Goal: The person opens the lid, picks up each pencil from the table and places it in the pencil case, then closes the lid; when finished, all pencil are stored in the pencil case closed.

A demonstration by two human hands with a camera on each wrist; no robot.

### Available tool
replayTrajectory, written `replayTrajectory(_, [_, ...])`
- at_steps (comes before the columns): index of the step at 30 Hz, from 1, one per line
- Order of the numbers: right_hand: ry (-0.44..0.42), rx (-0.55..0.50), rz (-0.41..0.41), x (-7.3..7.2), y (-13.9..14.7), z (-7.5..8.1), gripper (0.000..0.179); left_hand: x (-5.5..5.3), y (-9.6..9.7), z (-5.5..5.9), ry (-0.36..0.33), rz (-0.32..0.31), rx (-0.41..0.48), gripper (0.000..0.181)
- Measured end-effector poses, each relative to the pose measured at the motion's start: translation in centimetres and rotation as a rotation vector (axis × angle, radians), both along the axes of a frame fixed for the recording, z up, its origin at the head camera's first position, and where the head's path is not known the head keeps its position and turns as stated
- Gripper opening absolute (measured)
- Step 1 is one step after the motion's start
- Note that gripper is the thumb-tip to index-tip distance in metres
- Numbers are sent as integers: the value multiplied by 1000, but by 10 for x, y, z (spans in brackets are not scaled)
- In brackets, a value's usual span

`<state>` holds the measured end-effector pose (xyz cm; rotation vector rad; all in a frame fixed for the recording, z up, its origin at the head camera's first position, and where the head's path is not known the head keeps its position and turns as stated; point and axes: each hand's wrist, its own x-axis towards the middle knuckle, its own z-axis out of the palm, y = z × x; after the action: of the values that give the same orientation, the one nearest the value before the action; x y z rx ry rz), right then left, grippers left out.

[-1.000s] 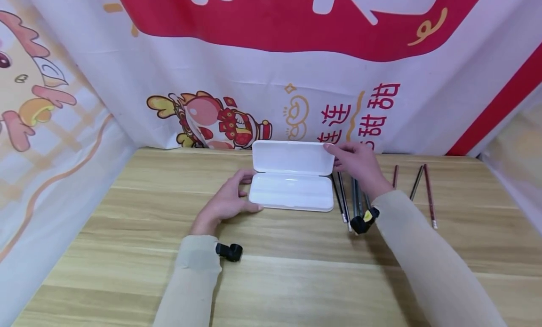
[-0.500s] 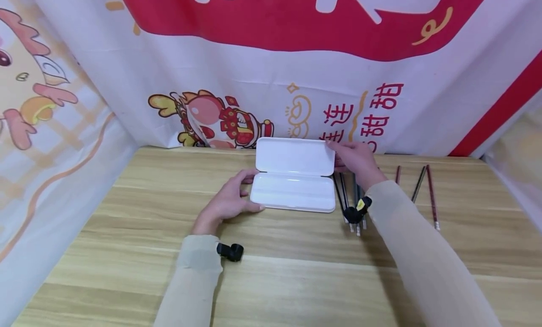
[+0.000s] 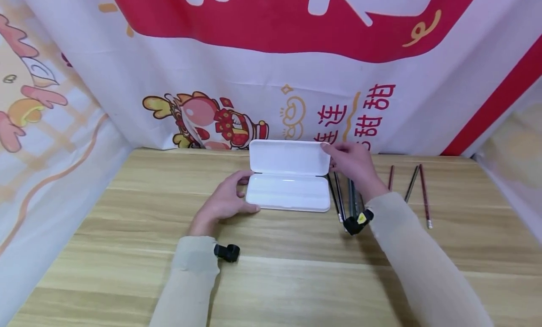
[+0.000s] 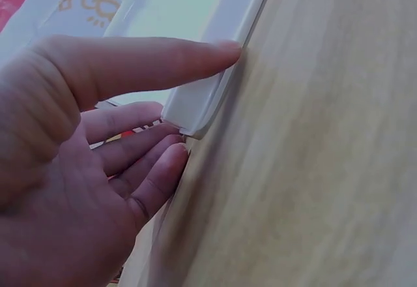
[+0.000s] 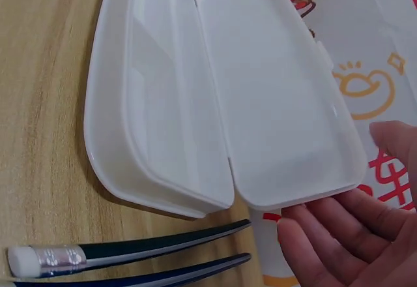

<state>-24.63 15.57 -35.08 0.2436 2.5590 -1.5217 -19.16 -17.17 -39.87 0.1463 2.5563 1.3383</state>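
A white pencil case [image 3: 288, 202] lies unfolded on the table, its inside bare. Its lid [image 3: 290, 157] leans up at the back. My left hand [image 3: 224, 197] grips the case's left end, thumb along the front edge and fingers at the end wall and behind. At the lid's upper right corner my right hand [image 3: 355, 164] holds it: the fingers curl behind the side edge. In the right wrist view the thumb sits just off the top edge. Dark pencils [image 5: 163, 244] with white erasers lie beside the case, partly hidden under my right hand and wrist.
Farther right lie a dark red pencil [image 3: 425, 195], a dark pencil [image 3: 412, 183] crossing near its tip, and another red pencil [image 3: 391, 177] partly covered by my arm. A printed cloth [image 3: 237, 68] hangs behind the wooden table [image 3: 288, 280].
The view has shifted slightly. Both hands stay at the pencil case and the lid keeps about the same angle; my right wrist has moved a little over the dark pencils.
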Motion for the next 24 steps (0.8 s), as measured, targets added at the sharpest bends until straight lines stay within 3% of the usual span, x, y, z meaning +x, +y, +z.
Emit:
replayTrajectory(4, [65, 44, -14, 13, 3, 3, 78, 0, 0, 1, 18, -5, -4, 91])
replayTrajectory(11, [51, -105, -58, 39, 18, -4, 74, 0, 3, 0, 23, -5, -2, 91])
replayTrajectory(16, [68, -136, -14, 53, 33, -14, 65, 0, 3, -1, 4, 26, 22, 95])
replayTrajectory(24, [57, -152, 15, 73, 73, -24, 66, -1, 2, -3, -13, 40, 42, 93])
